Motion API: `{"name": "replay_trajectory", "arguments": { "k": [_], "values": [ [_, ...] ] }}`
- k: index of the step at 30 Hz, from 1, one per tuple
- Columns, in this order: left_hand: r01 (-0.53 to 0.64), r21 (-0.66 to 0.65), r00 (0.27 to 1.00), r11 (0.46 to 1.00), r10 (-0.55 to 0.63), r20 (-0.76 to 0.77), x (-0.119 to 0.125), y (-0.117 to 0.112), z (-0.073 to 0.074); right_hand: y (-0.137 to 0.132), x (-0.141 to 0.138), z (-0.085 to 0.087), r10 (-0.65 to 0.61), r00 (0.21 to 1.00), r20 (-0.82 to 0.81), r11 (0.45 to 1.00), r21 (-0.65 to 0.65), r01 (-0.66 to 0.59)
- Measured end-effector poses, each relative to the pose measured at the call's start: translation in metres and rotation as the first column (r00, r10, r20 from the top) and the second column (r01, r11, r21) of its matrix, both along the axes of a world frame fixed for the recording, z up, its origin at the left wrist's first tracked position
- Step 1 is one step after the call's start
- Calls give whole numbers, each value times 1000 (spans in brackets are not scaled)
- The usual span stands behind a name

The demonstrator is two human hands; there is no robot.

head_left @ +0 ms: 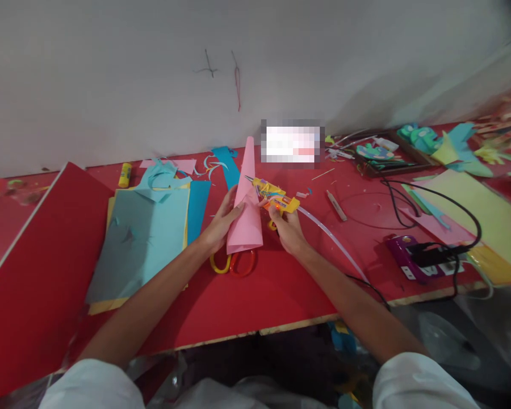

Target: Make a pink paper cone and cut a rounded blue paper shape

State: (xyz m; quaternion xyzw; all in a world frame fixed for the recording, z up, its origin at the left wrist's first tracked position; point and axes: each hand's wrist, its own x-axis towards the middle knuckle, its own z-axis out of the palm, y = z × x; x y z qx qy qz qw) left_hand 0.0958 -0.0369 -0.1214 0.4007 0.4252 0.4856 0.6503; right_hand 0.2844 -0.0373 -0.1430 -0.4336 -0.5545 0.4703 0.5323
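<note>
A sheet of pink paper rolled into a tall narrow cone (246,221) stands in the middle of the view, its wider end toward me. My left hand (222,222) grips the cone's left side, thumb on the front. In my right hand (286,226) is a yellow hot glue gun (276,196), fingers wrapped round its handle. Its metal nozzle points left, at the cone's upper part; whether it touches the paper I cannot tell. A long clear glue stick (330,236) trails from its back. Partly under the cone lie scissors with yellow and red handles (242,264).
Blue paper sheets (153,227) lie at left beside a red board (46,267) and a yellow glue tube (125,175). At right are a purple power strip (409,258) with black cables, a cutter-like tool (336,205), yellow paper (481,210) and a tray (402,165) of craft pieces.
</note>
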Motion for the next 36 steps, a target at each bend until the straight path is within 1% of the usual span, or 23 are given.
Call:
{"name": "replay_trajectory", "arguments": {
  "k": [4, 7, 11, 14, 16, 20, 23, 26, 30, 32, 36],
  "values": [
    [-83, -69, 997, 994, 83, 2, -6, 5, 1, 0, 5, 1, -43, 995, 87, 999, 16, 42],
    [-104, -53, 993, 993, 107, 49, -11, 8, 1, 4, 8, -2, -34, 993, 116, 999, 4, 33],
    [-85, -26, 991, 996, 88, 98, -11, 8, 1, 5, 8, -4, -32, 981, 191, 999, 33, 26],
    [-59, -28, 994, 998, 61, 88, -7, 6, 1, 3, 8, 0, -34, 962, 271, 997, 69, 16],
    [-65, -34, 995, 997, 67, 76, -6, 6, 1, 1, 7, 3, -32, 954, 299, 996, 84, 7],
    [-82, -55, 995, 995, 85, 52, -7, 6, 1, -2, 6, 7, -4, 947, 320, 996, 84, -24],
    [-90, -43, 995, 995, 91, 28, -8, 7, 0, -2, 5, 9, 11, 944, 330, 996, 81, -40],
    [-91, -30, 995, 995, 92, 30, -7, 7, 0, -2, 5, 9, 6, 940, 342, 995, 95, -41],
    [-63, -36, 998, 997, 64, 26, -6, 6, 2, 0, 5, 7, -19, 925, 378, 994, 108, -24],
    [-68, -49, 996, 996, 71, 48, -5, 6, 3, 1, 6, 7, -29, 921, 389, 994, 111, -16],
    [-113, -75, 985, 991, 122, 121, -5, 7, 7, 1, 6, 5, -21, 920, 392, 995, 94, -18]
  ]
}}
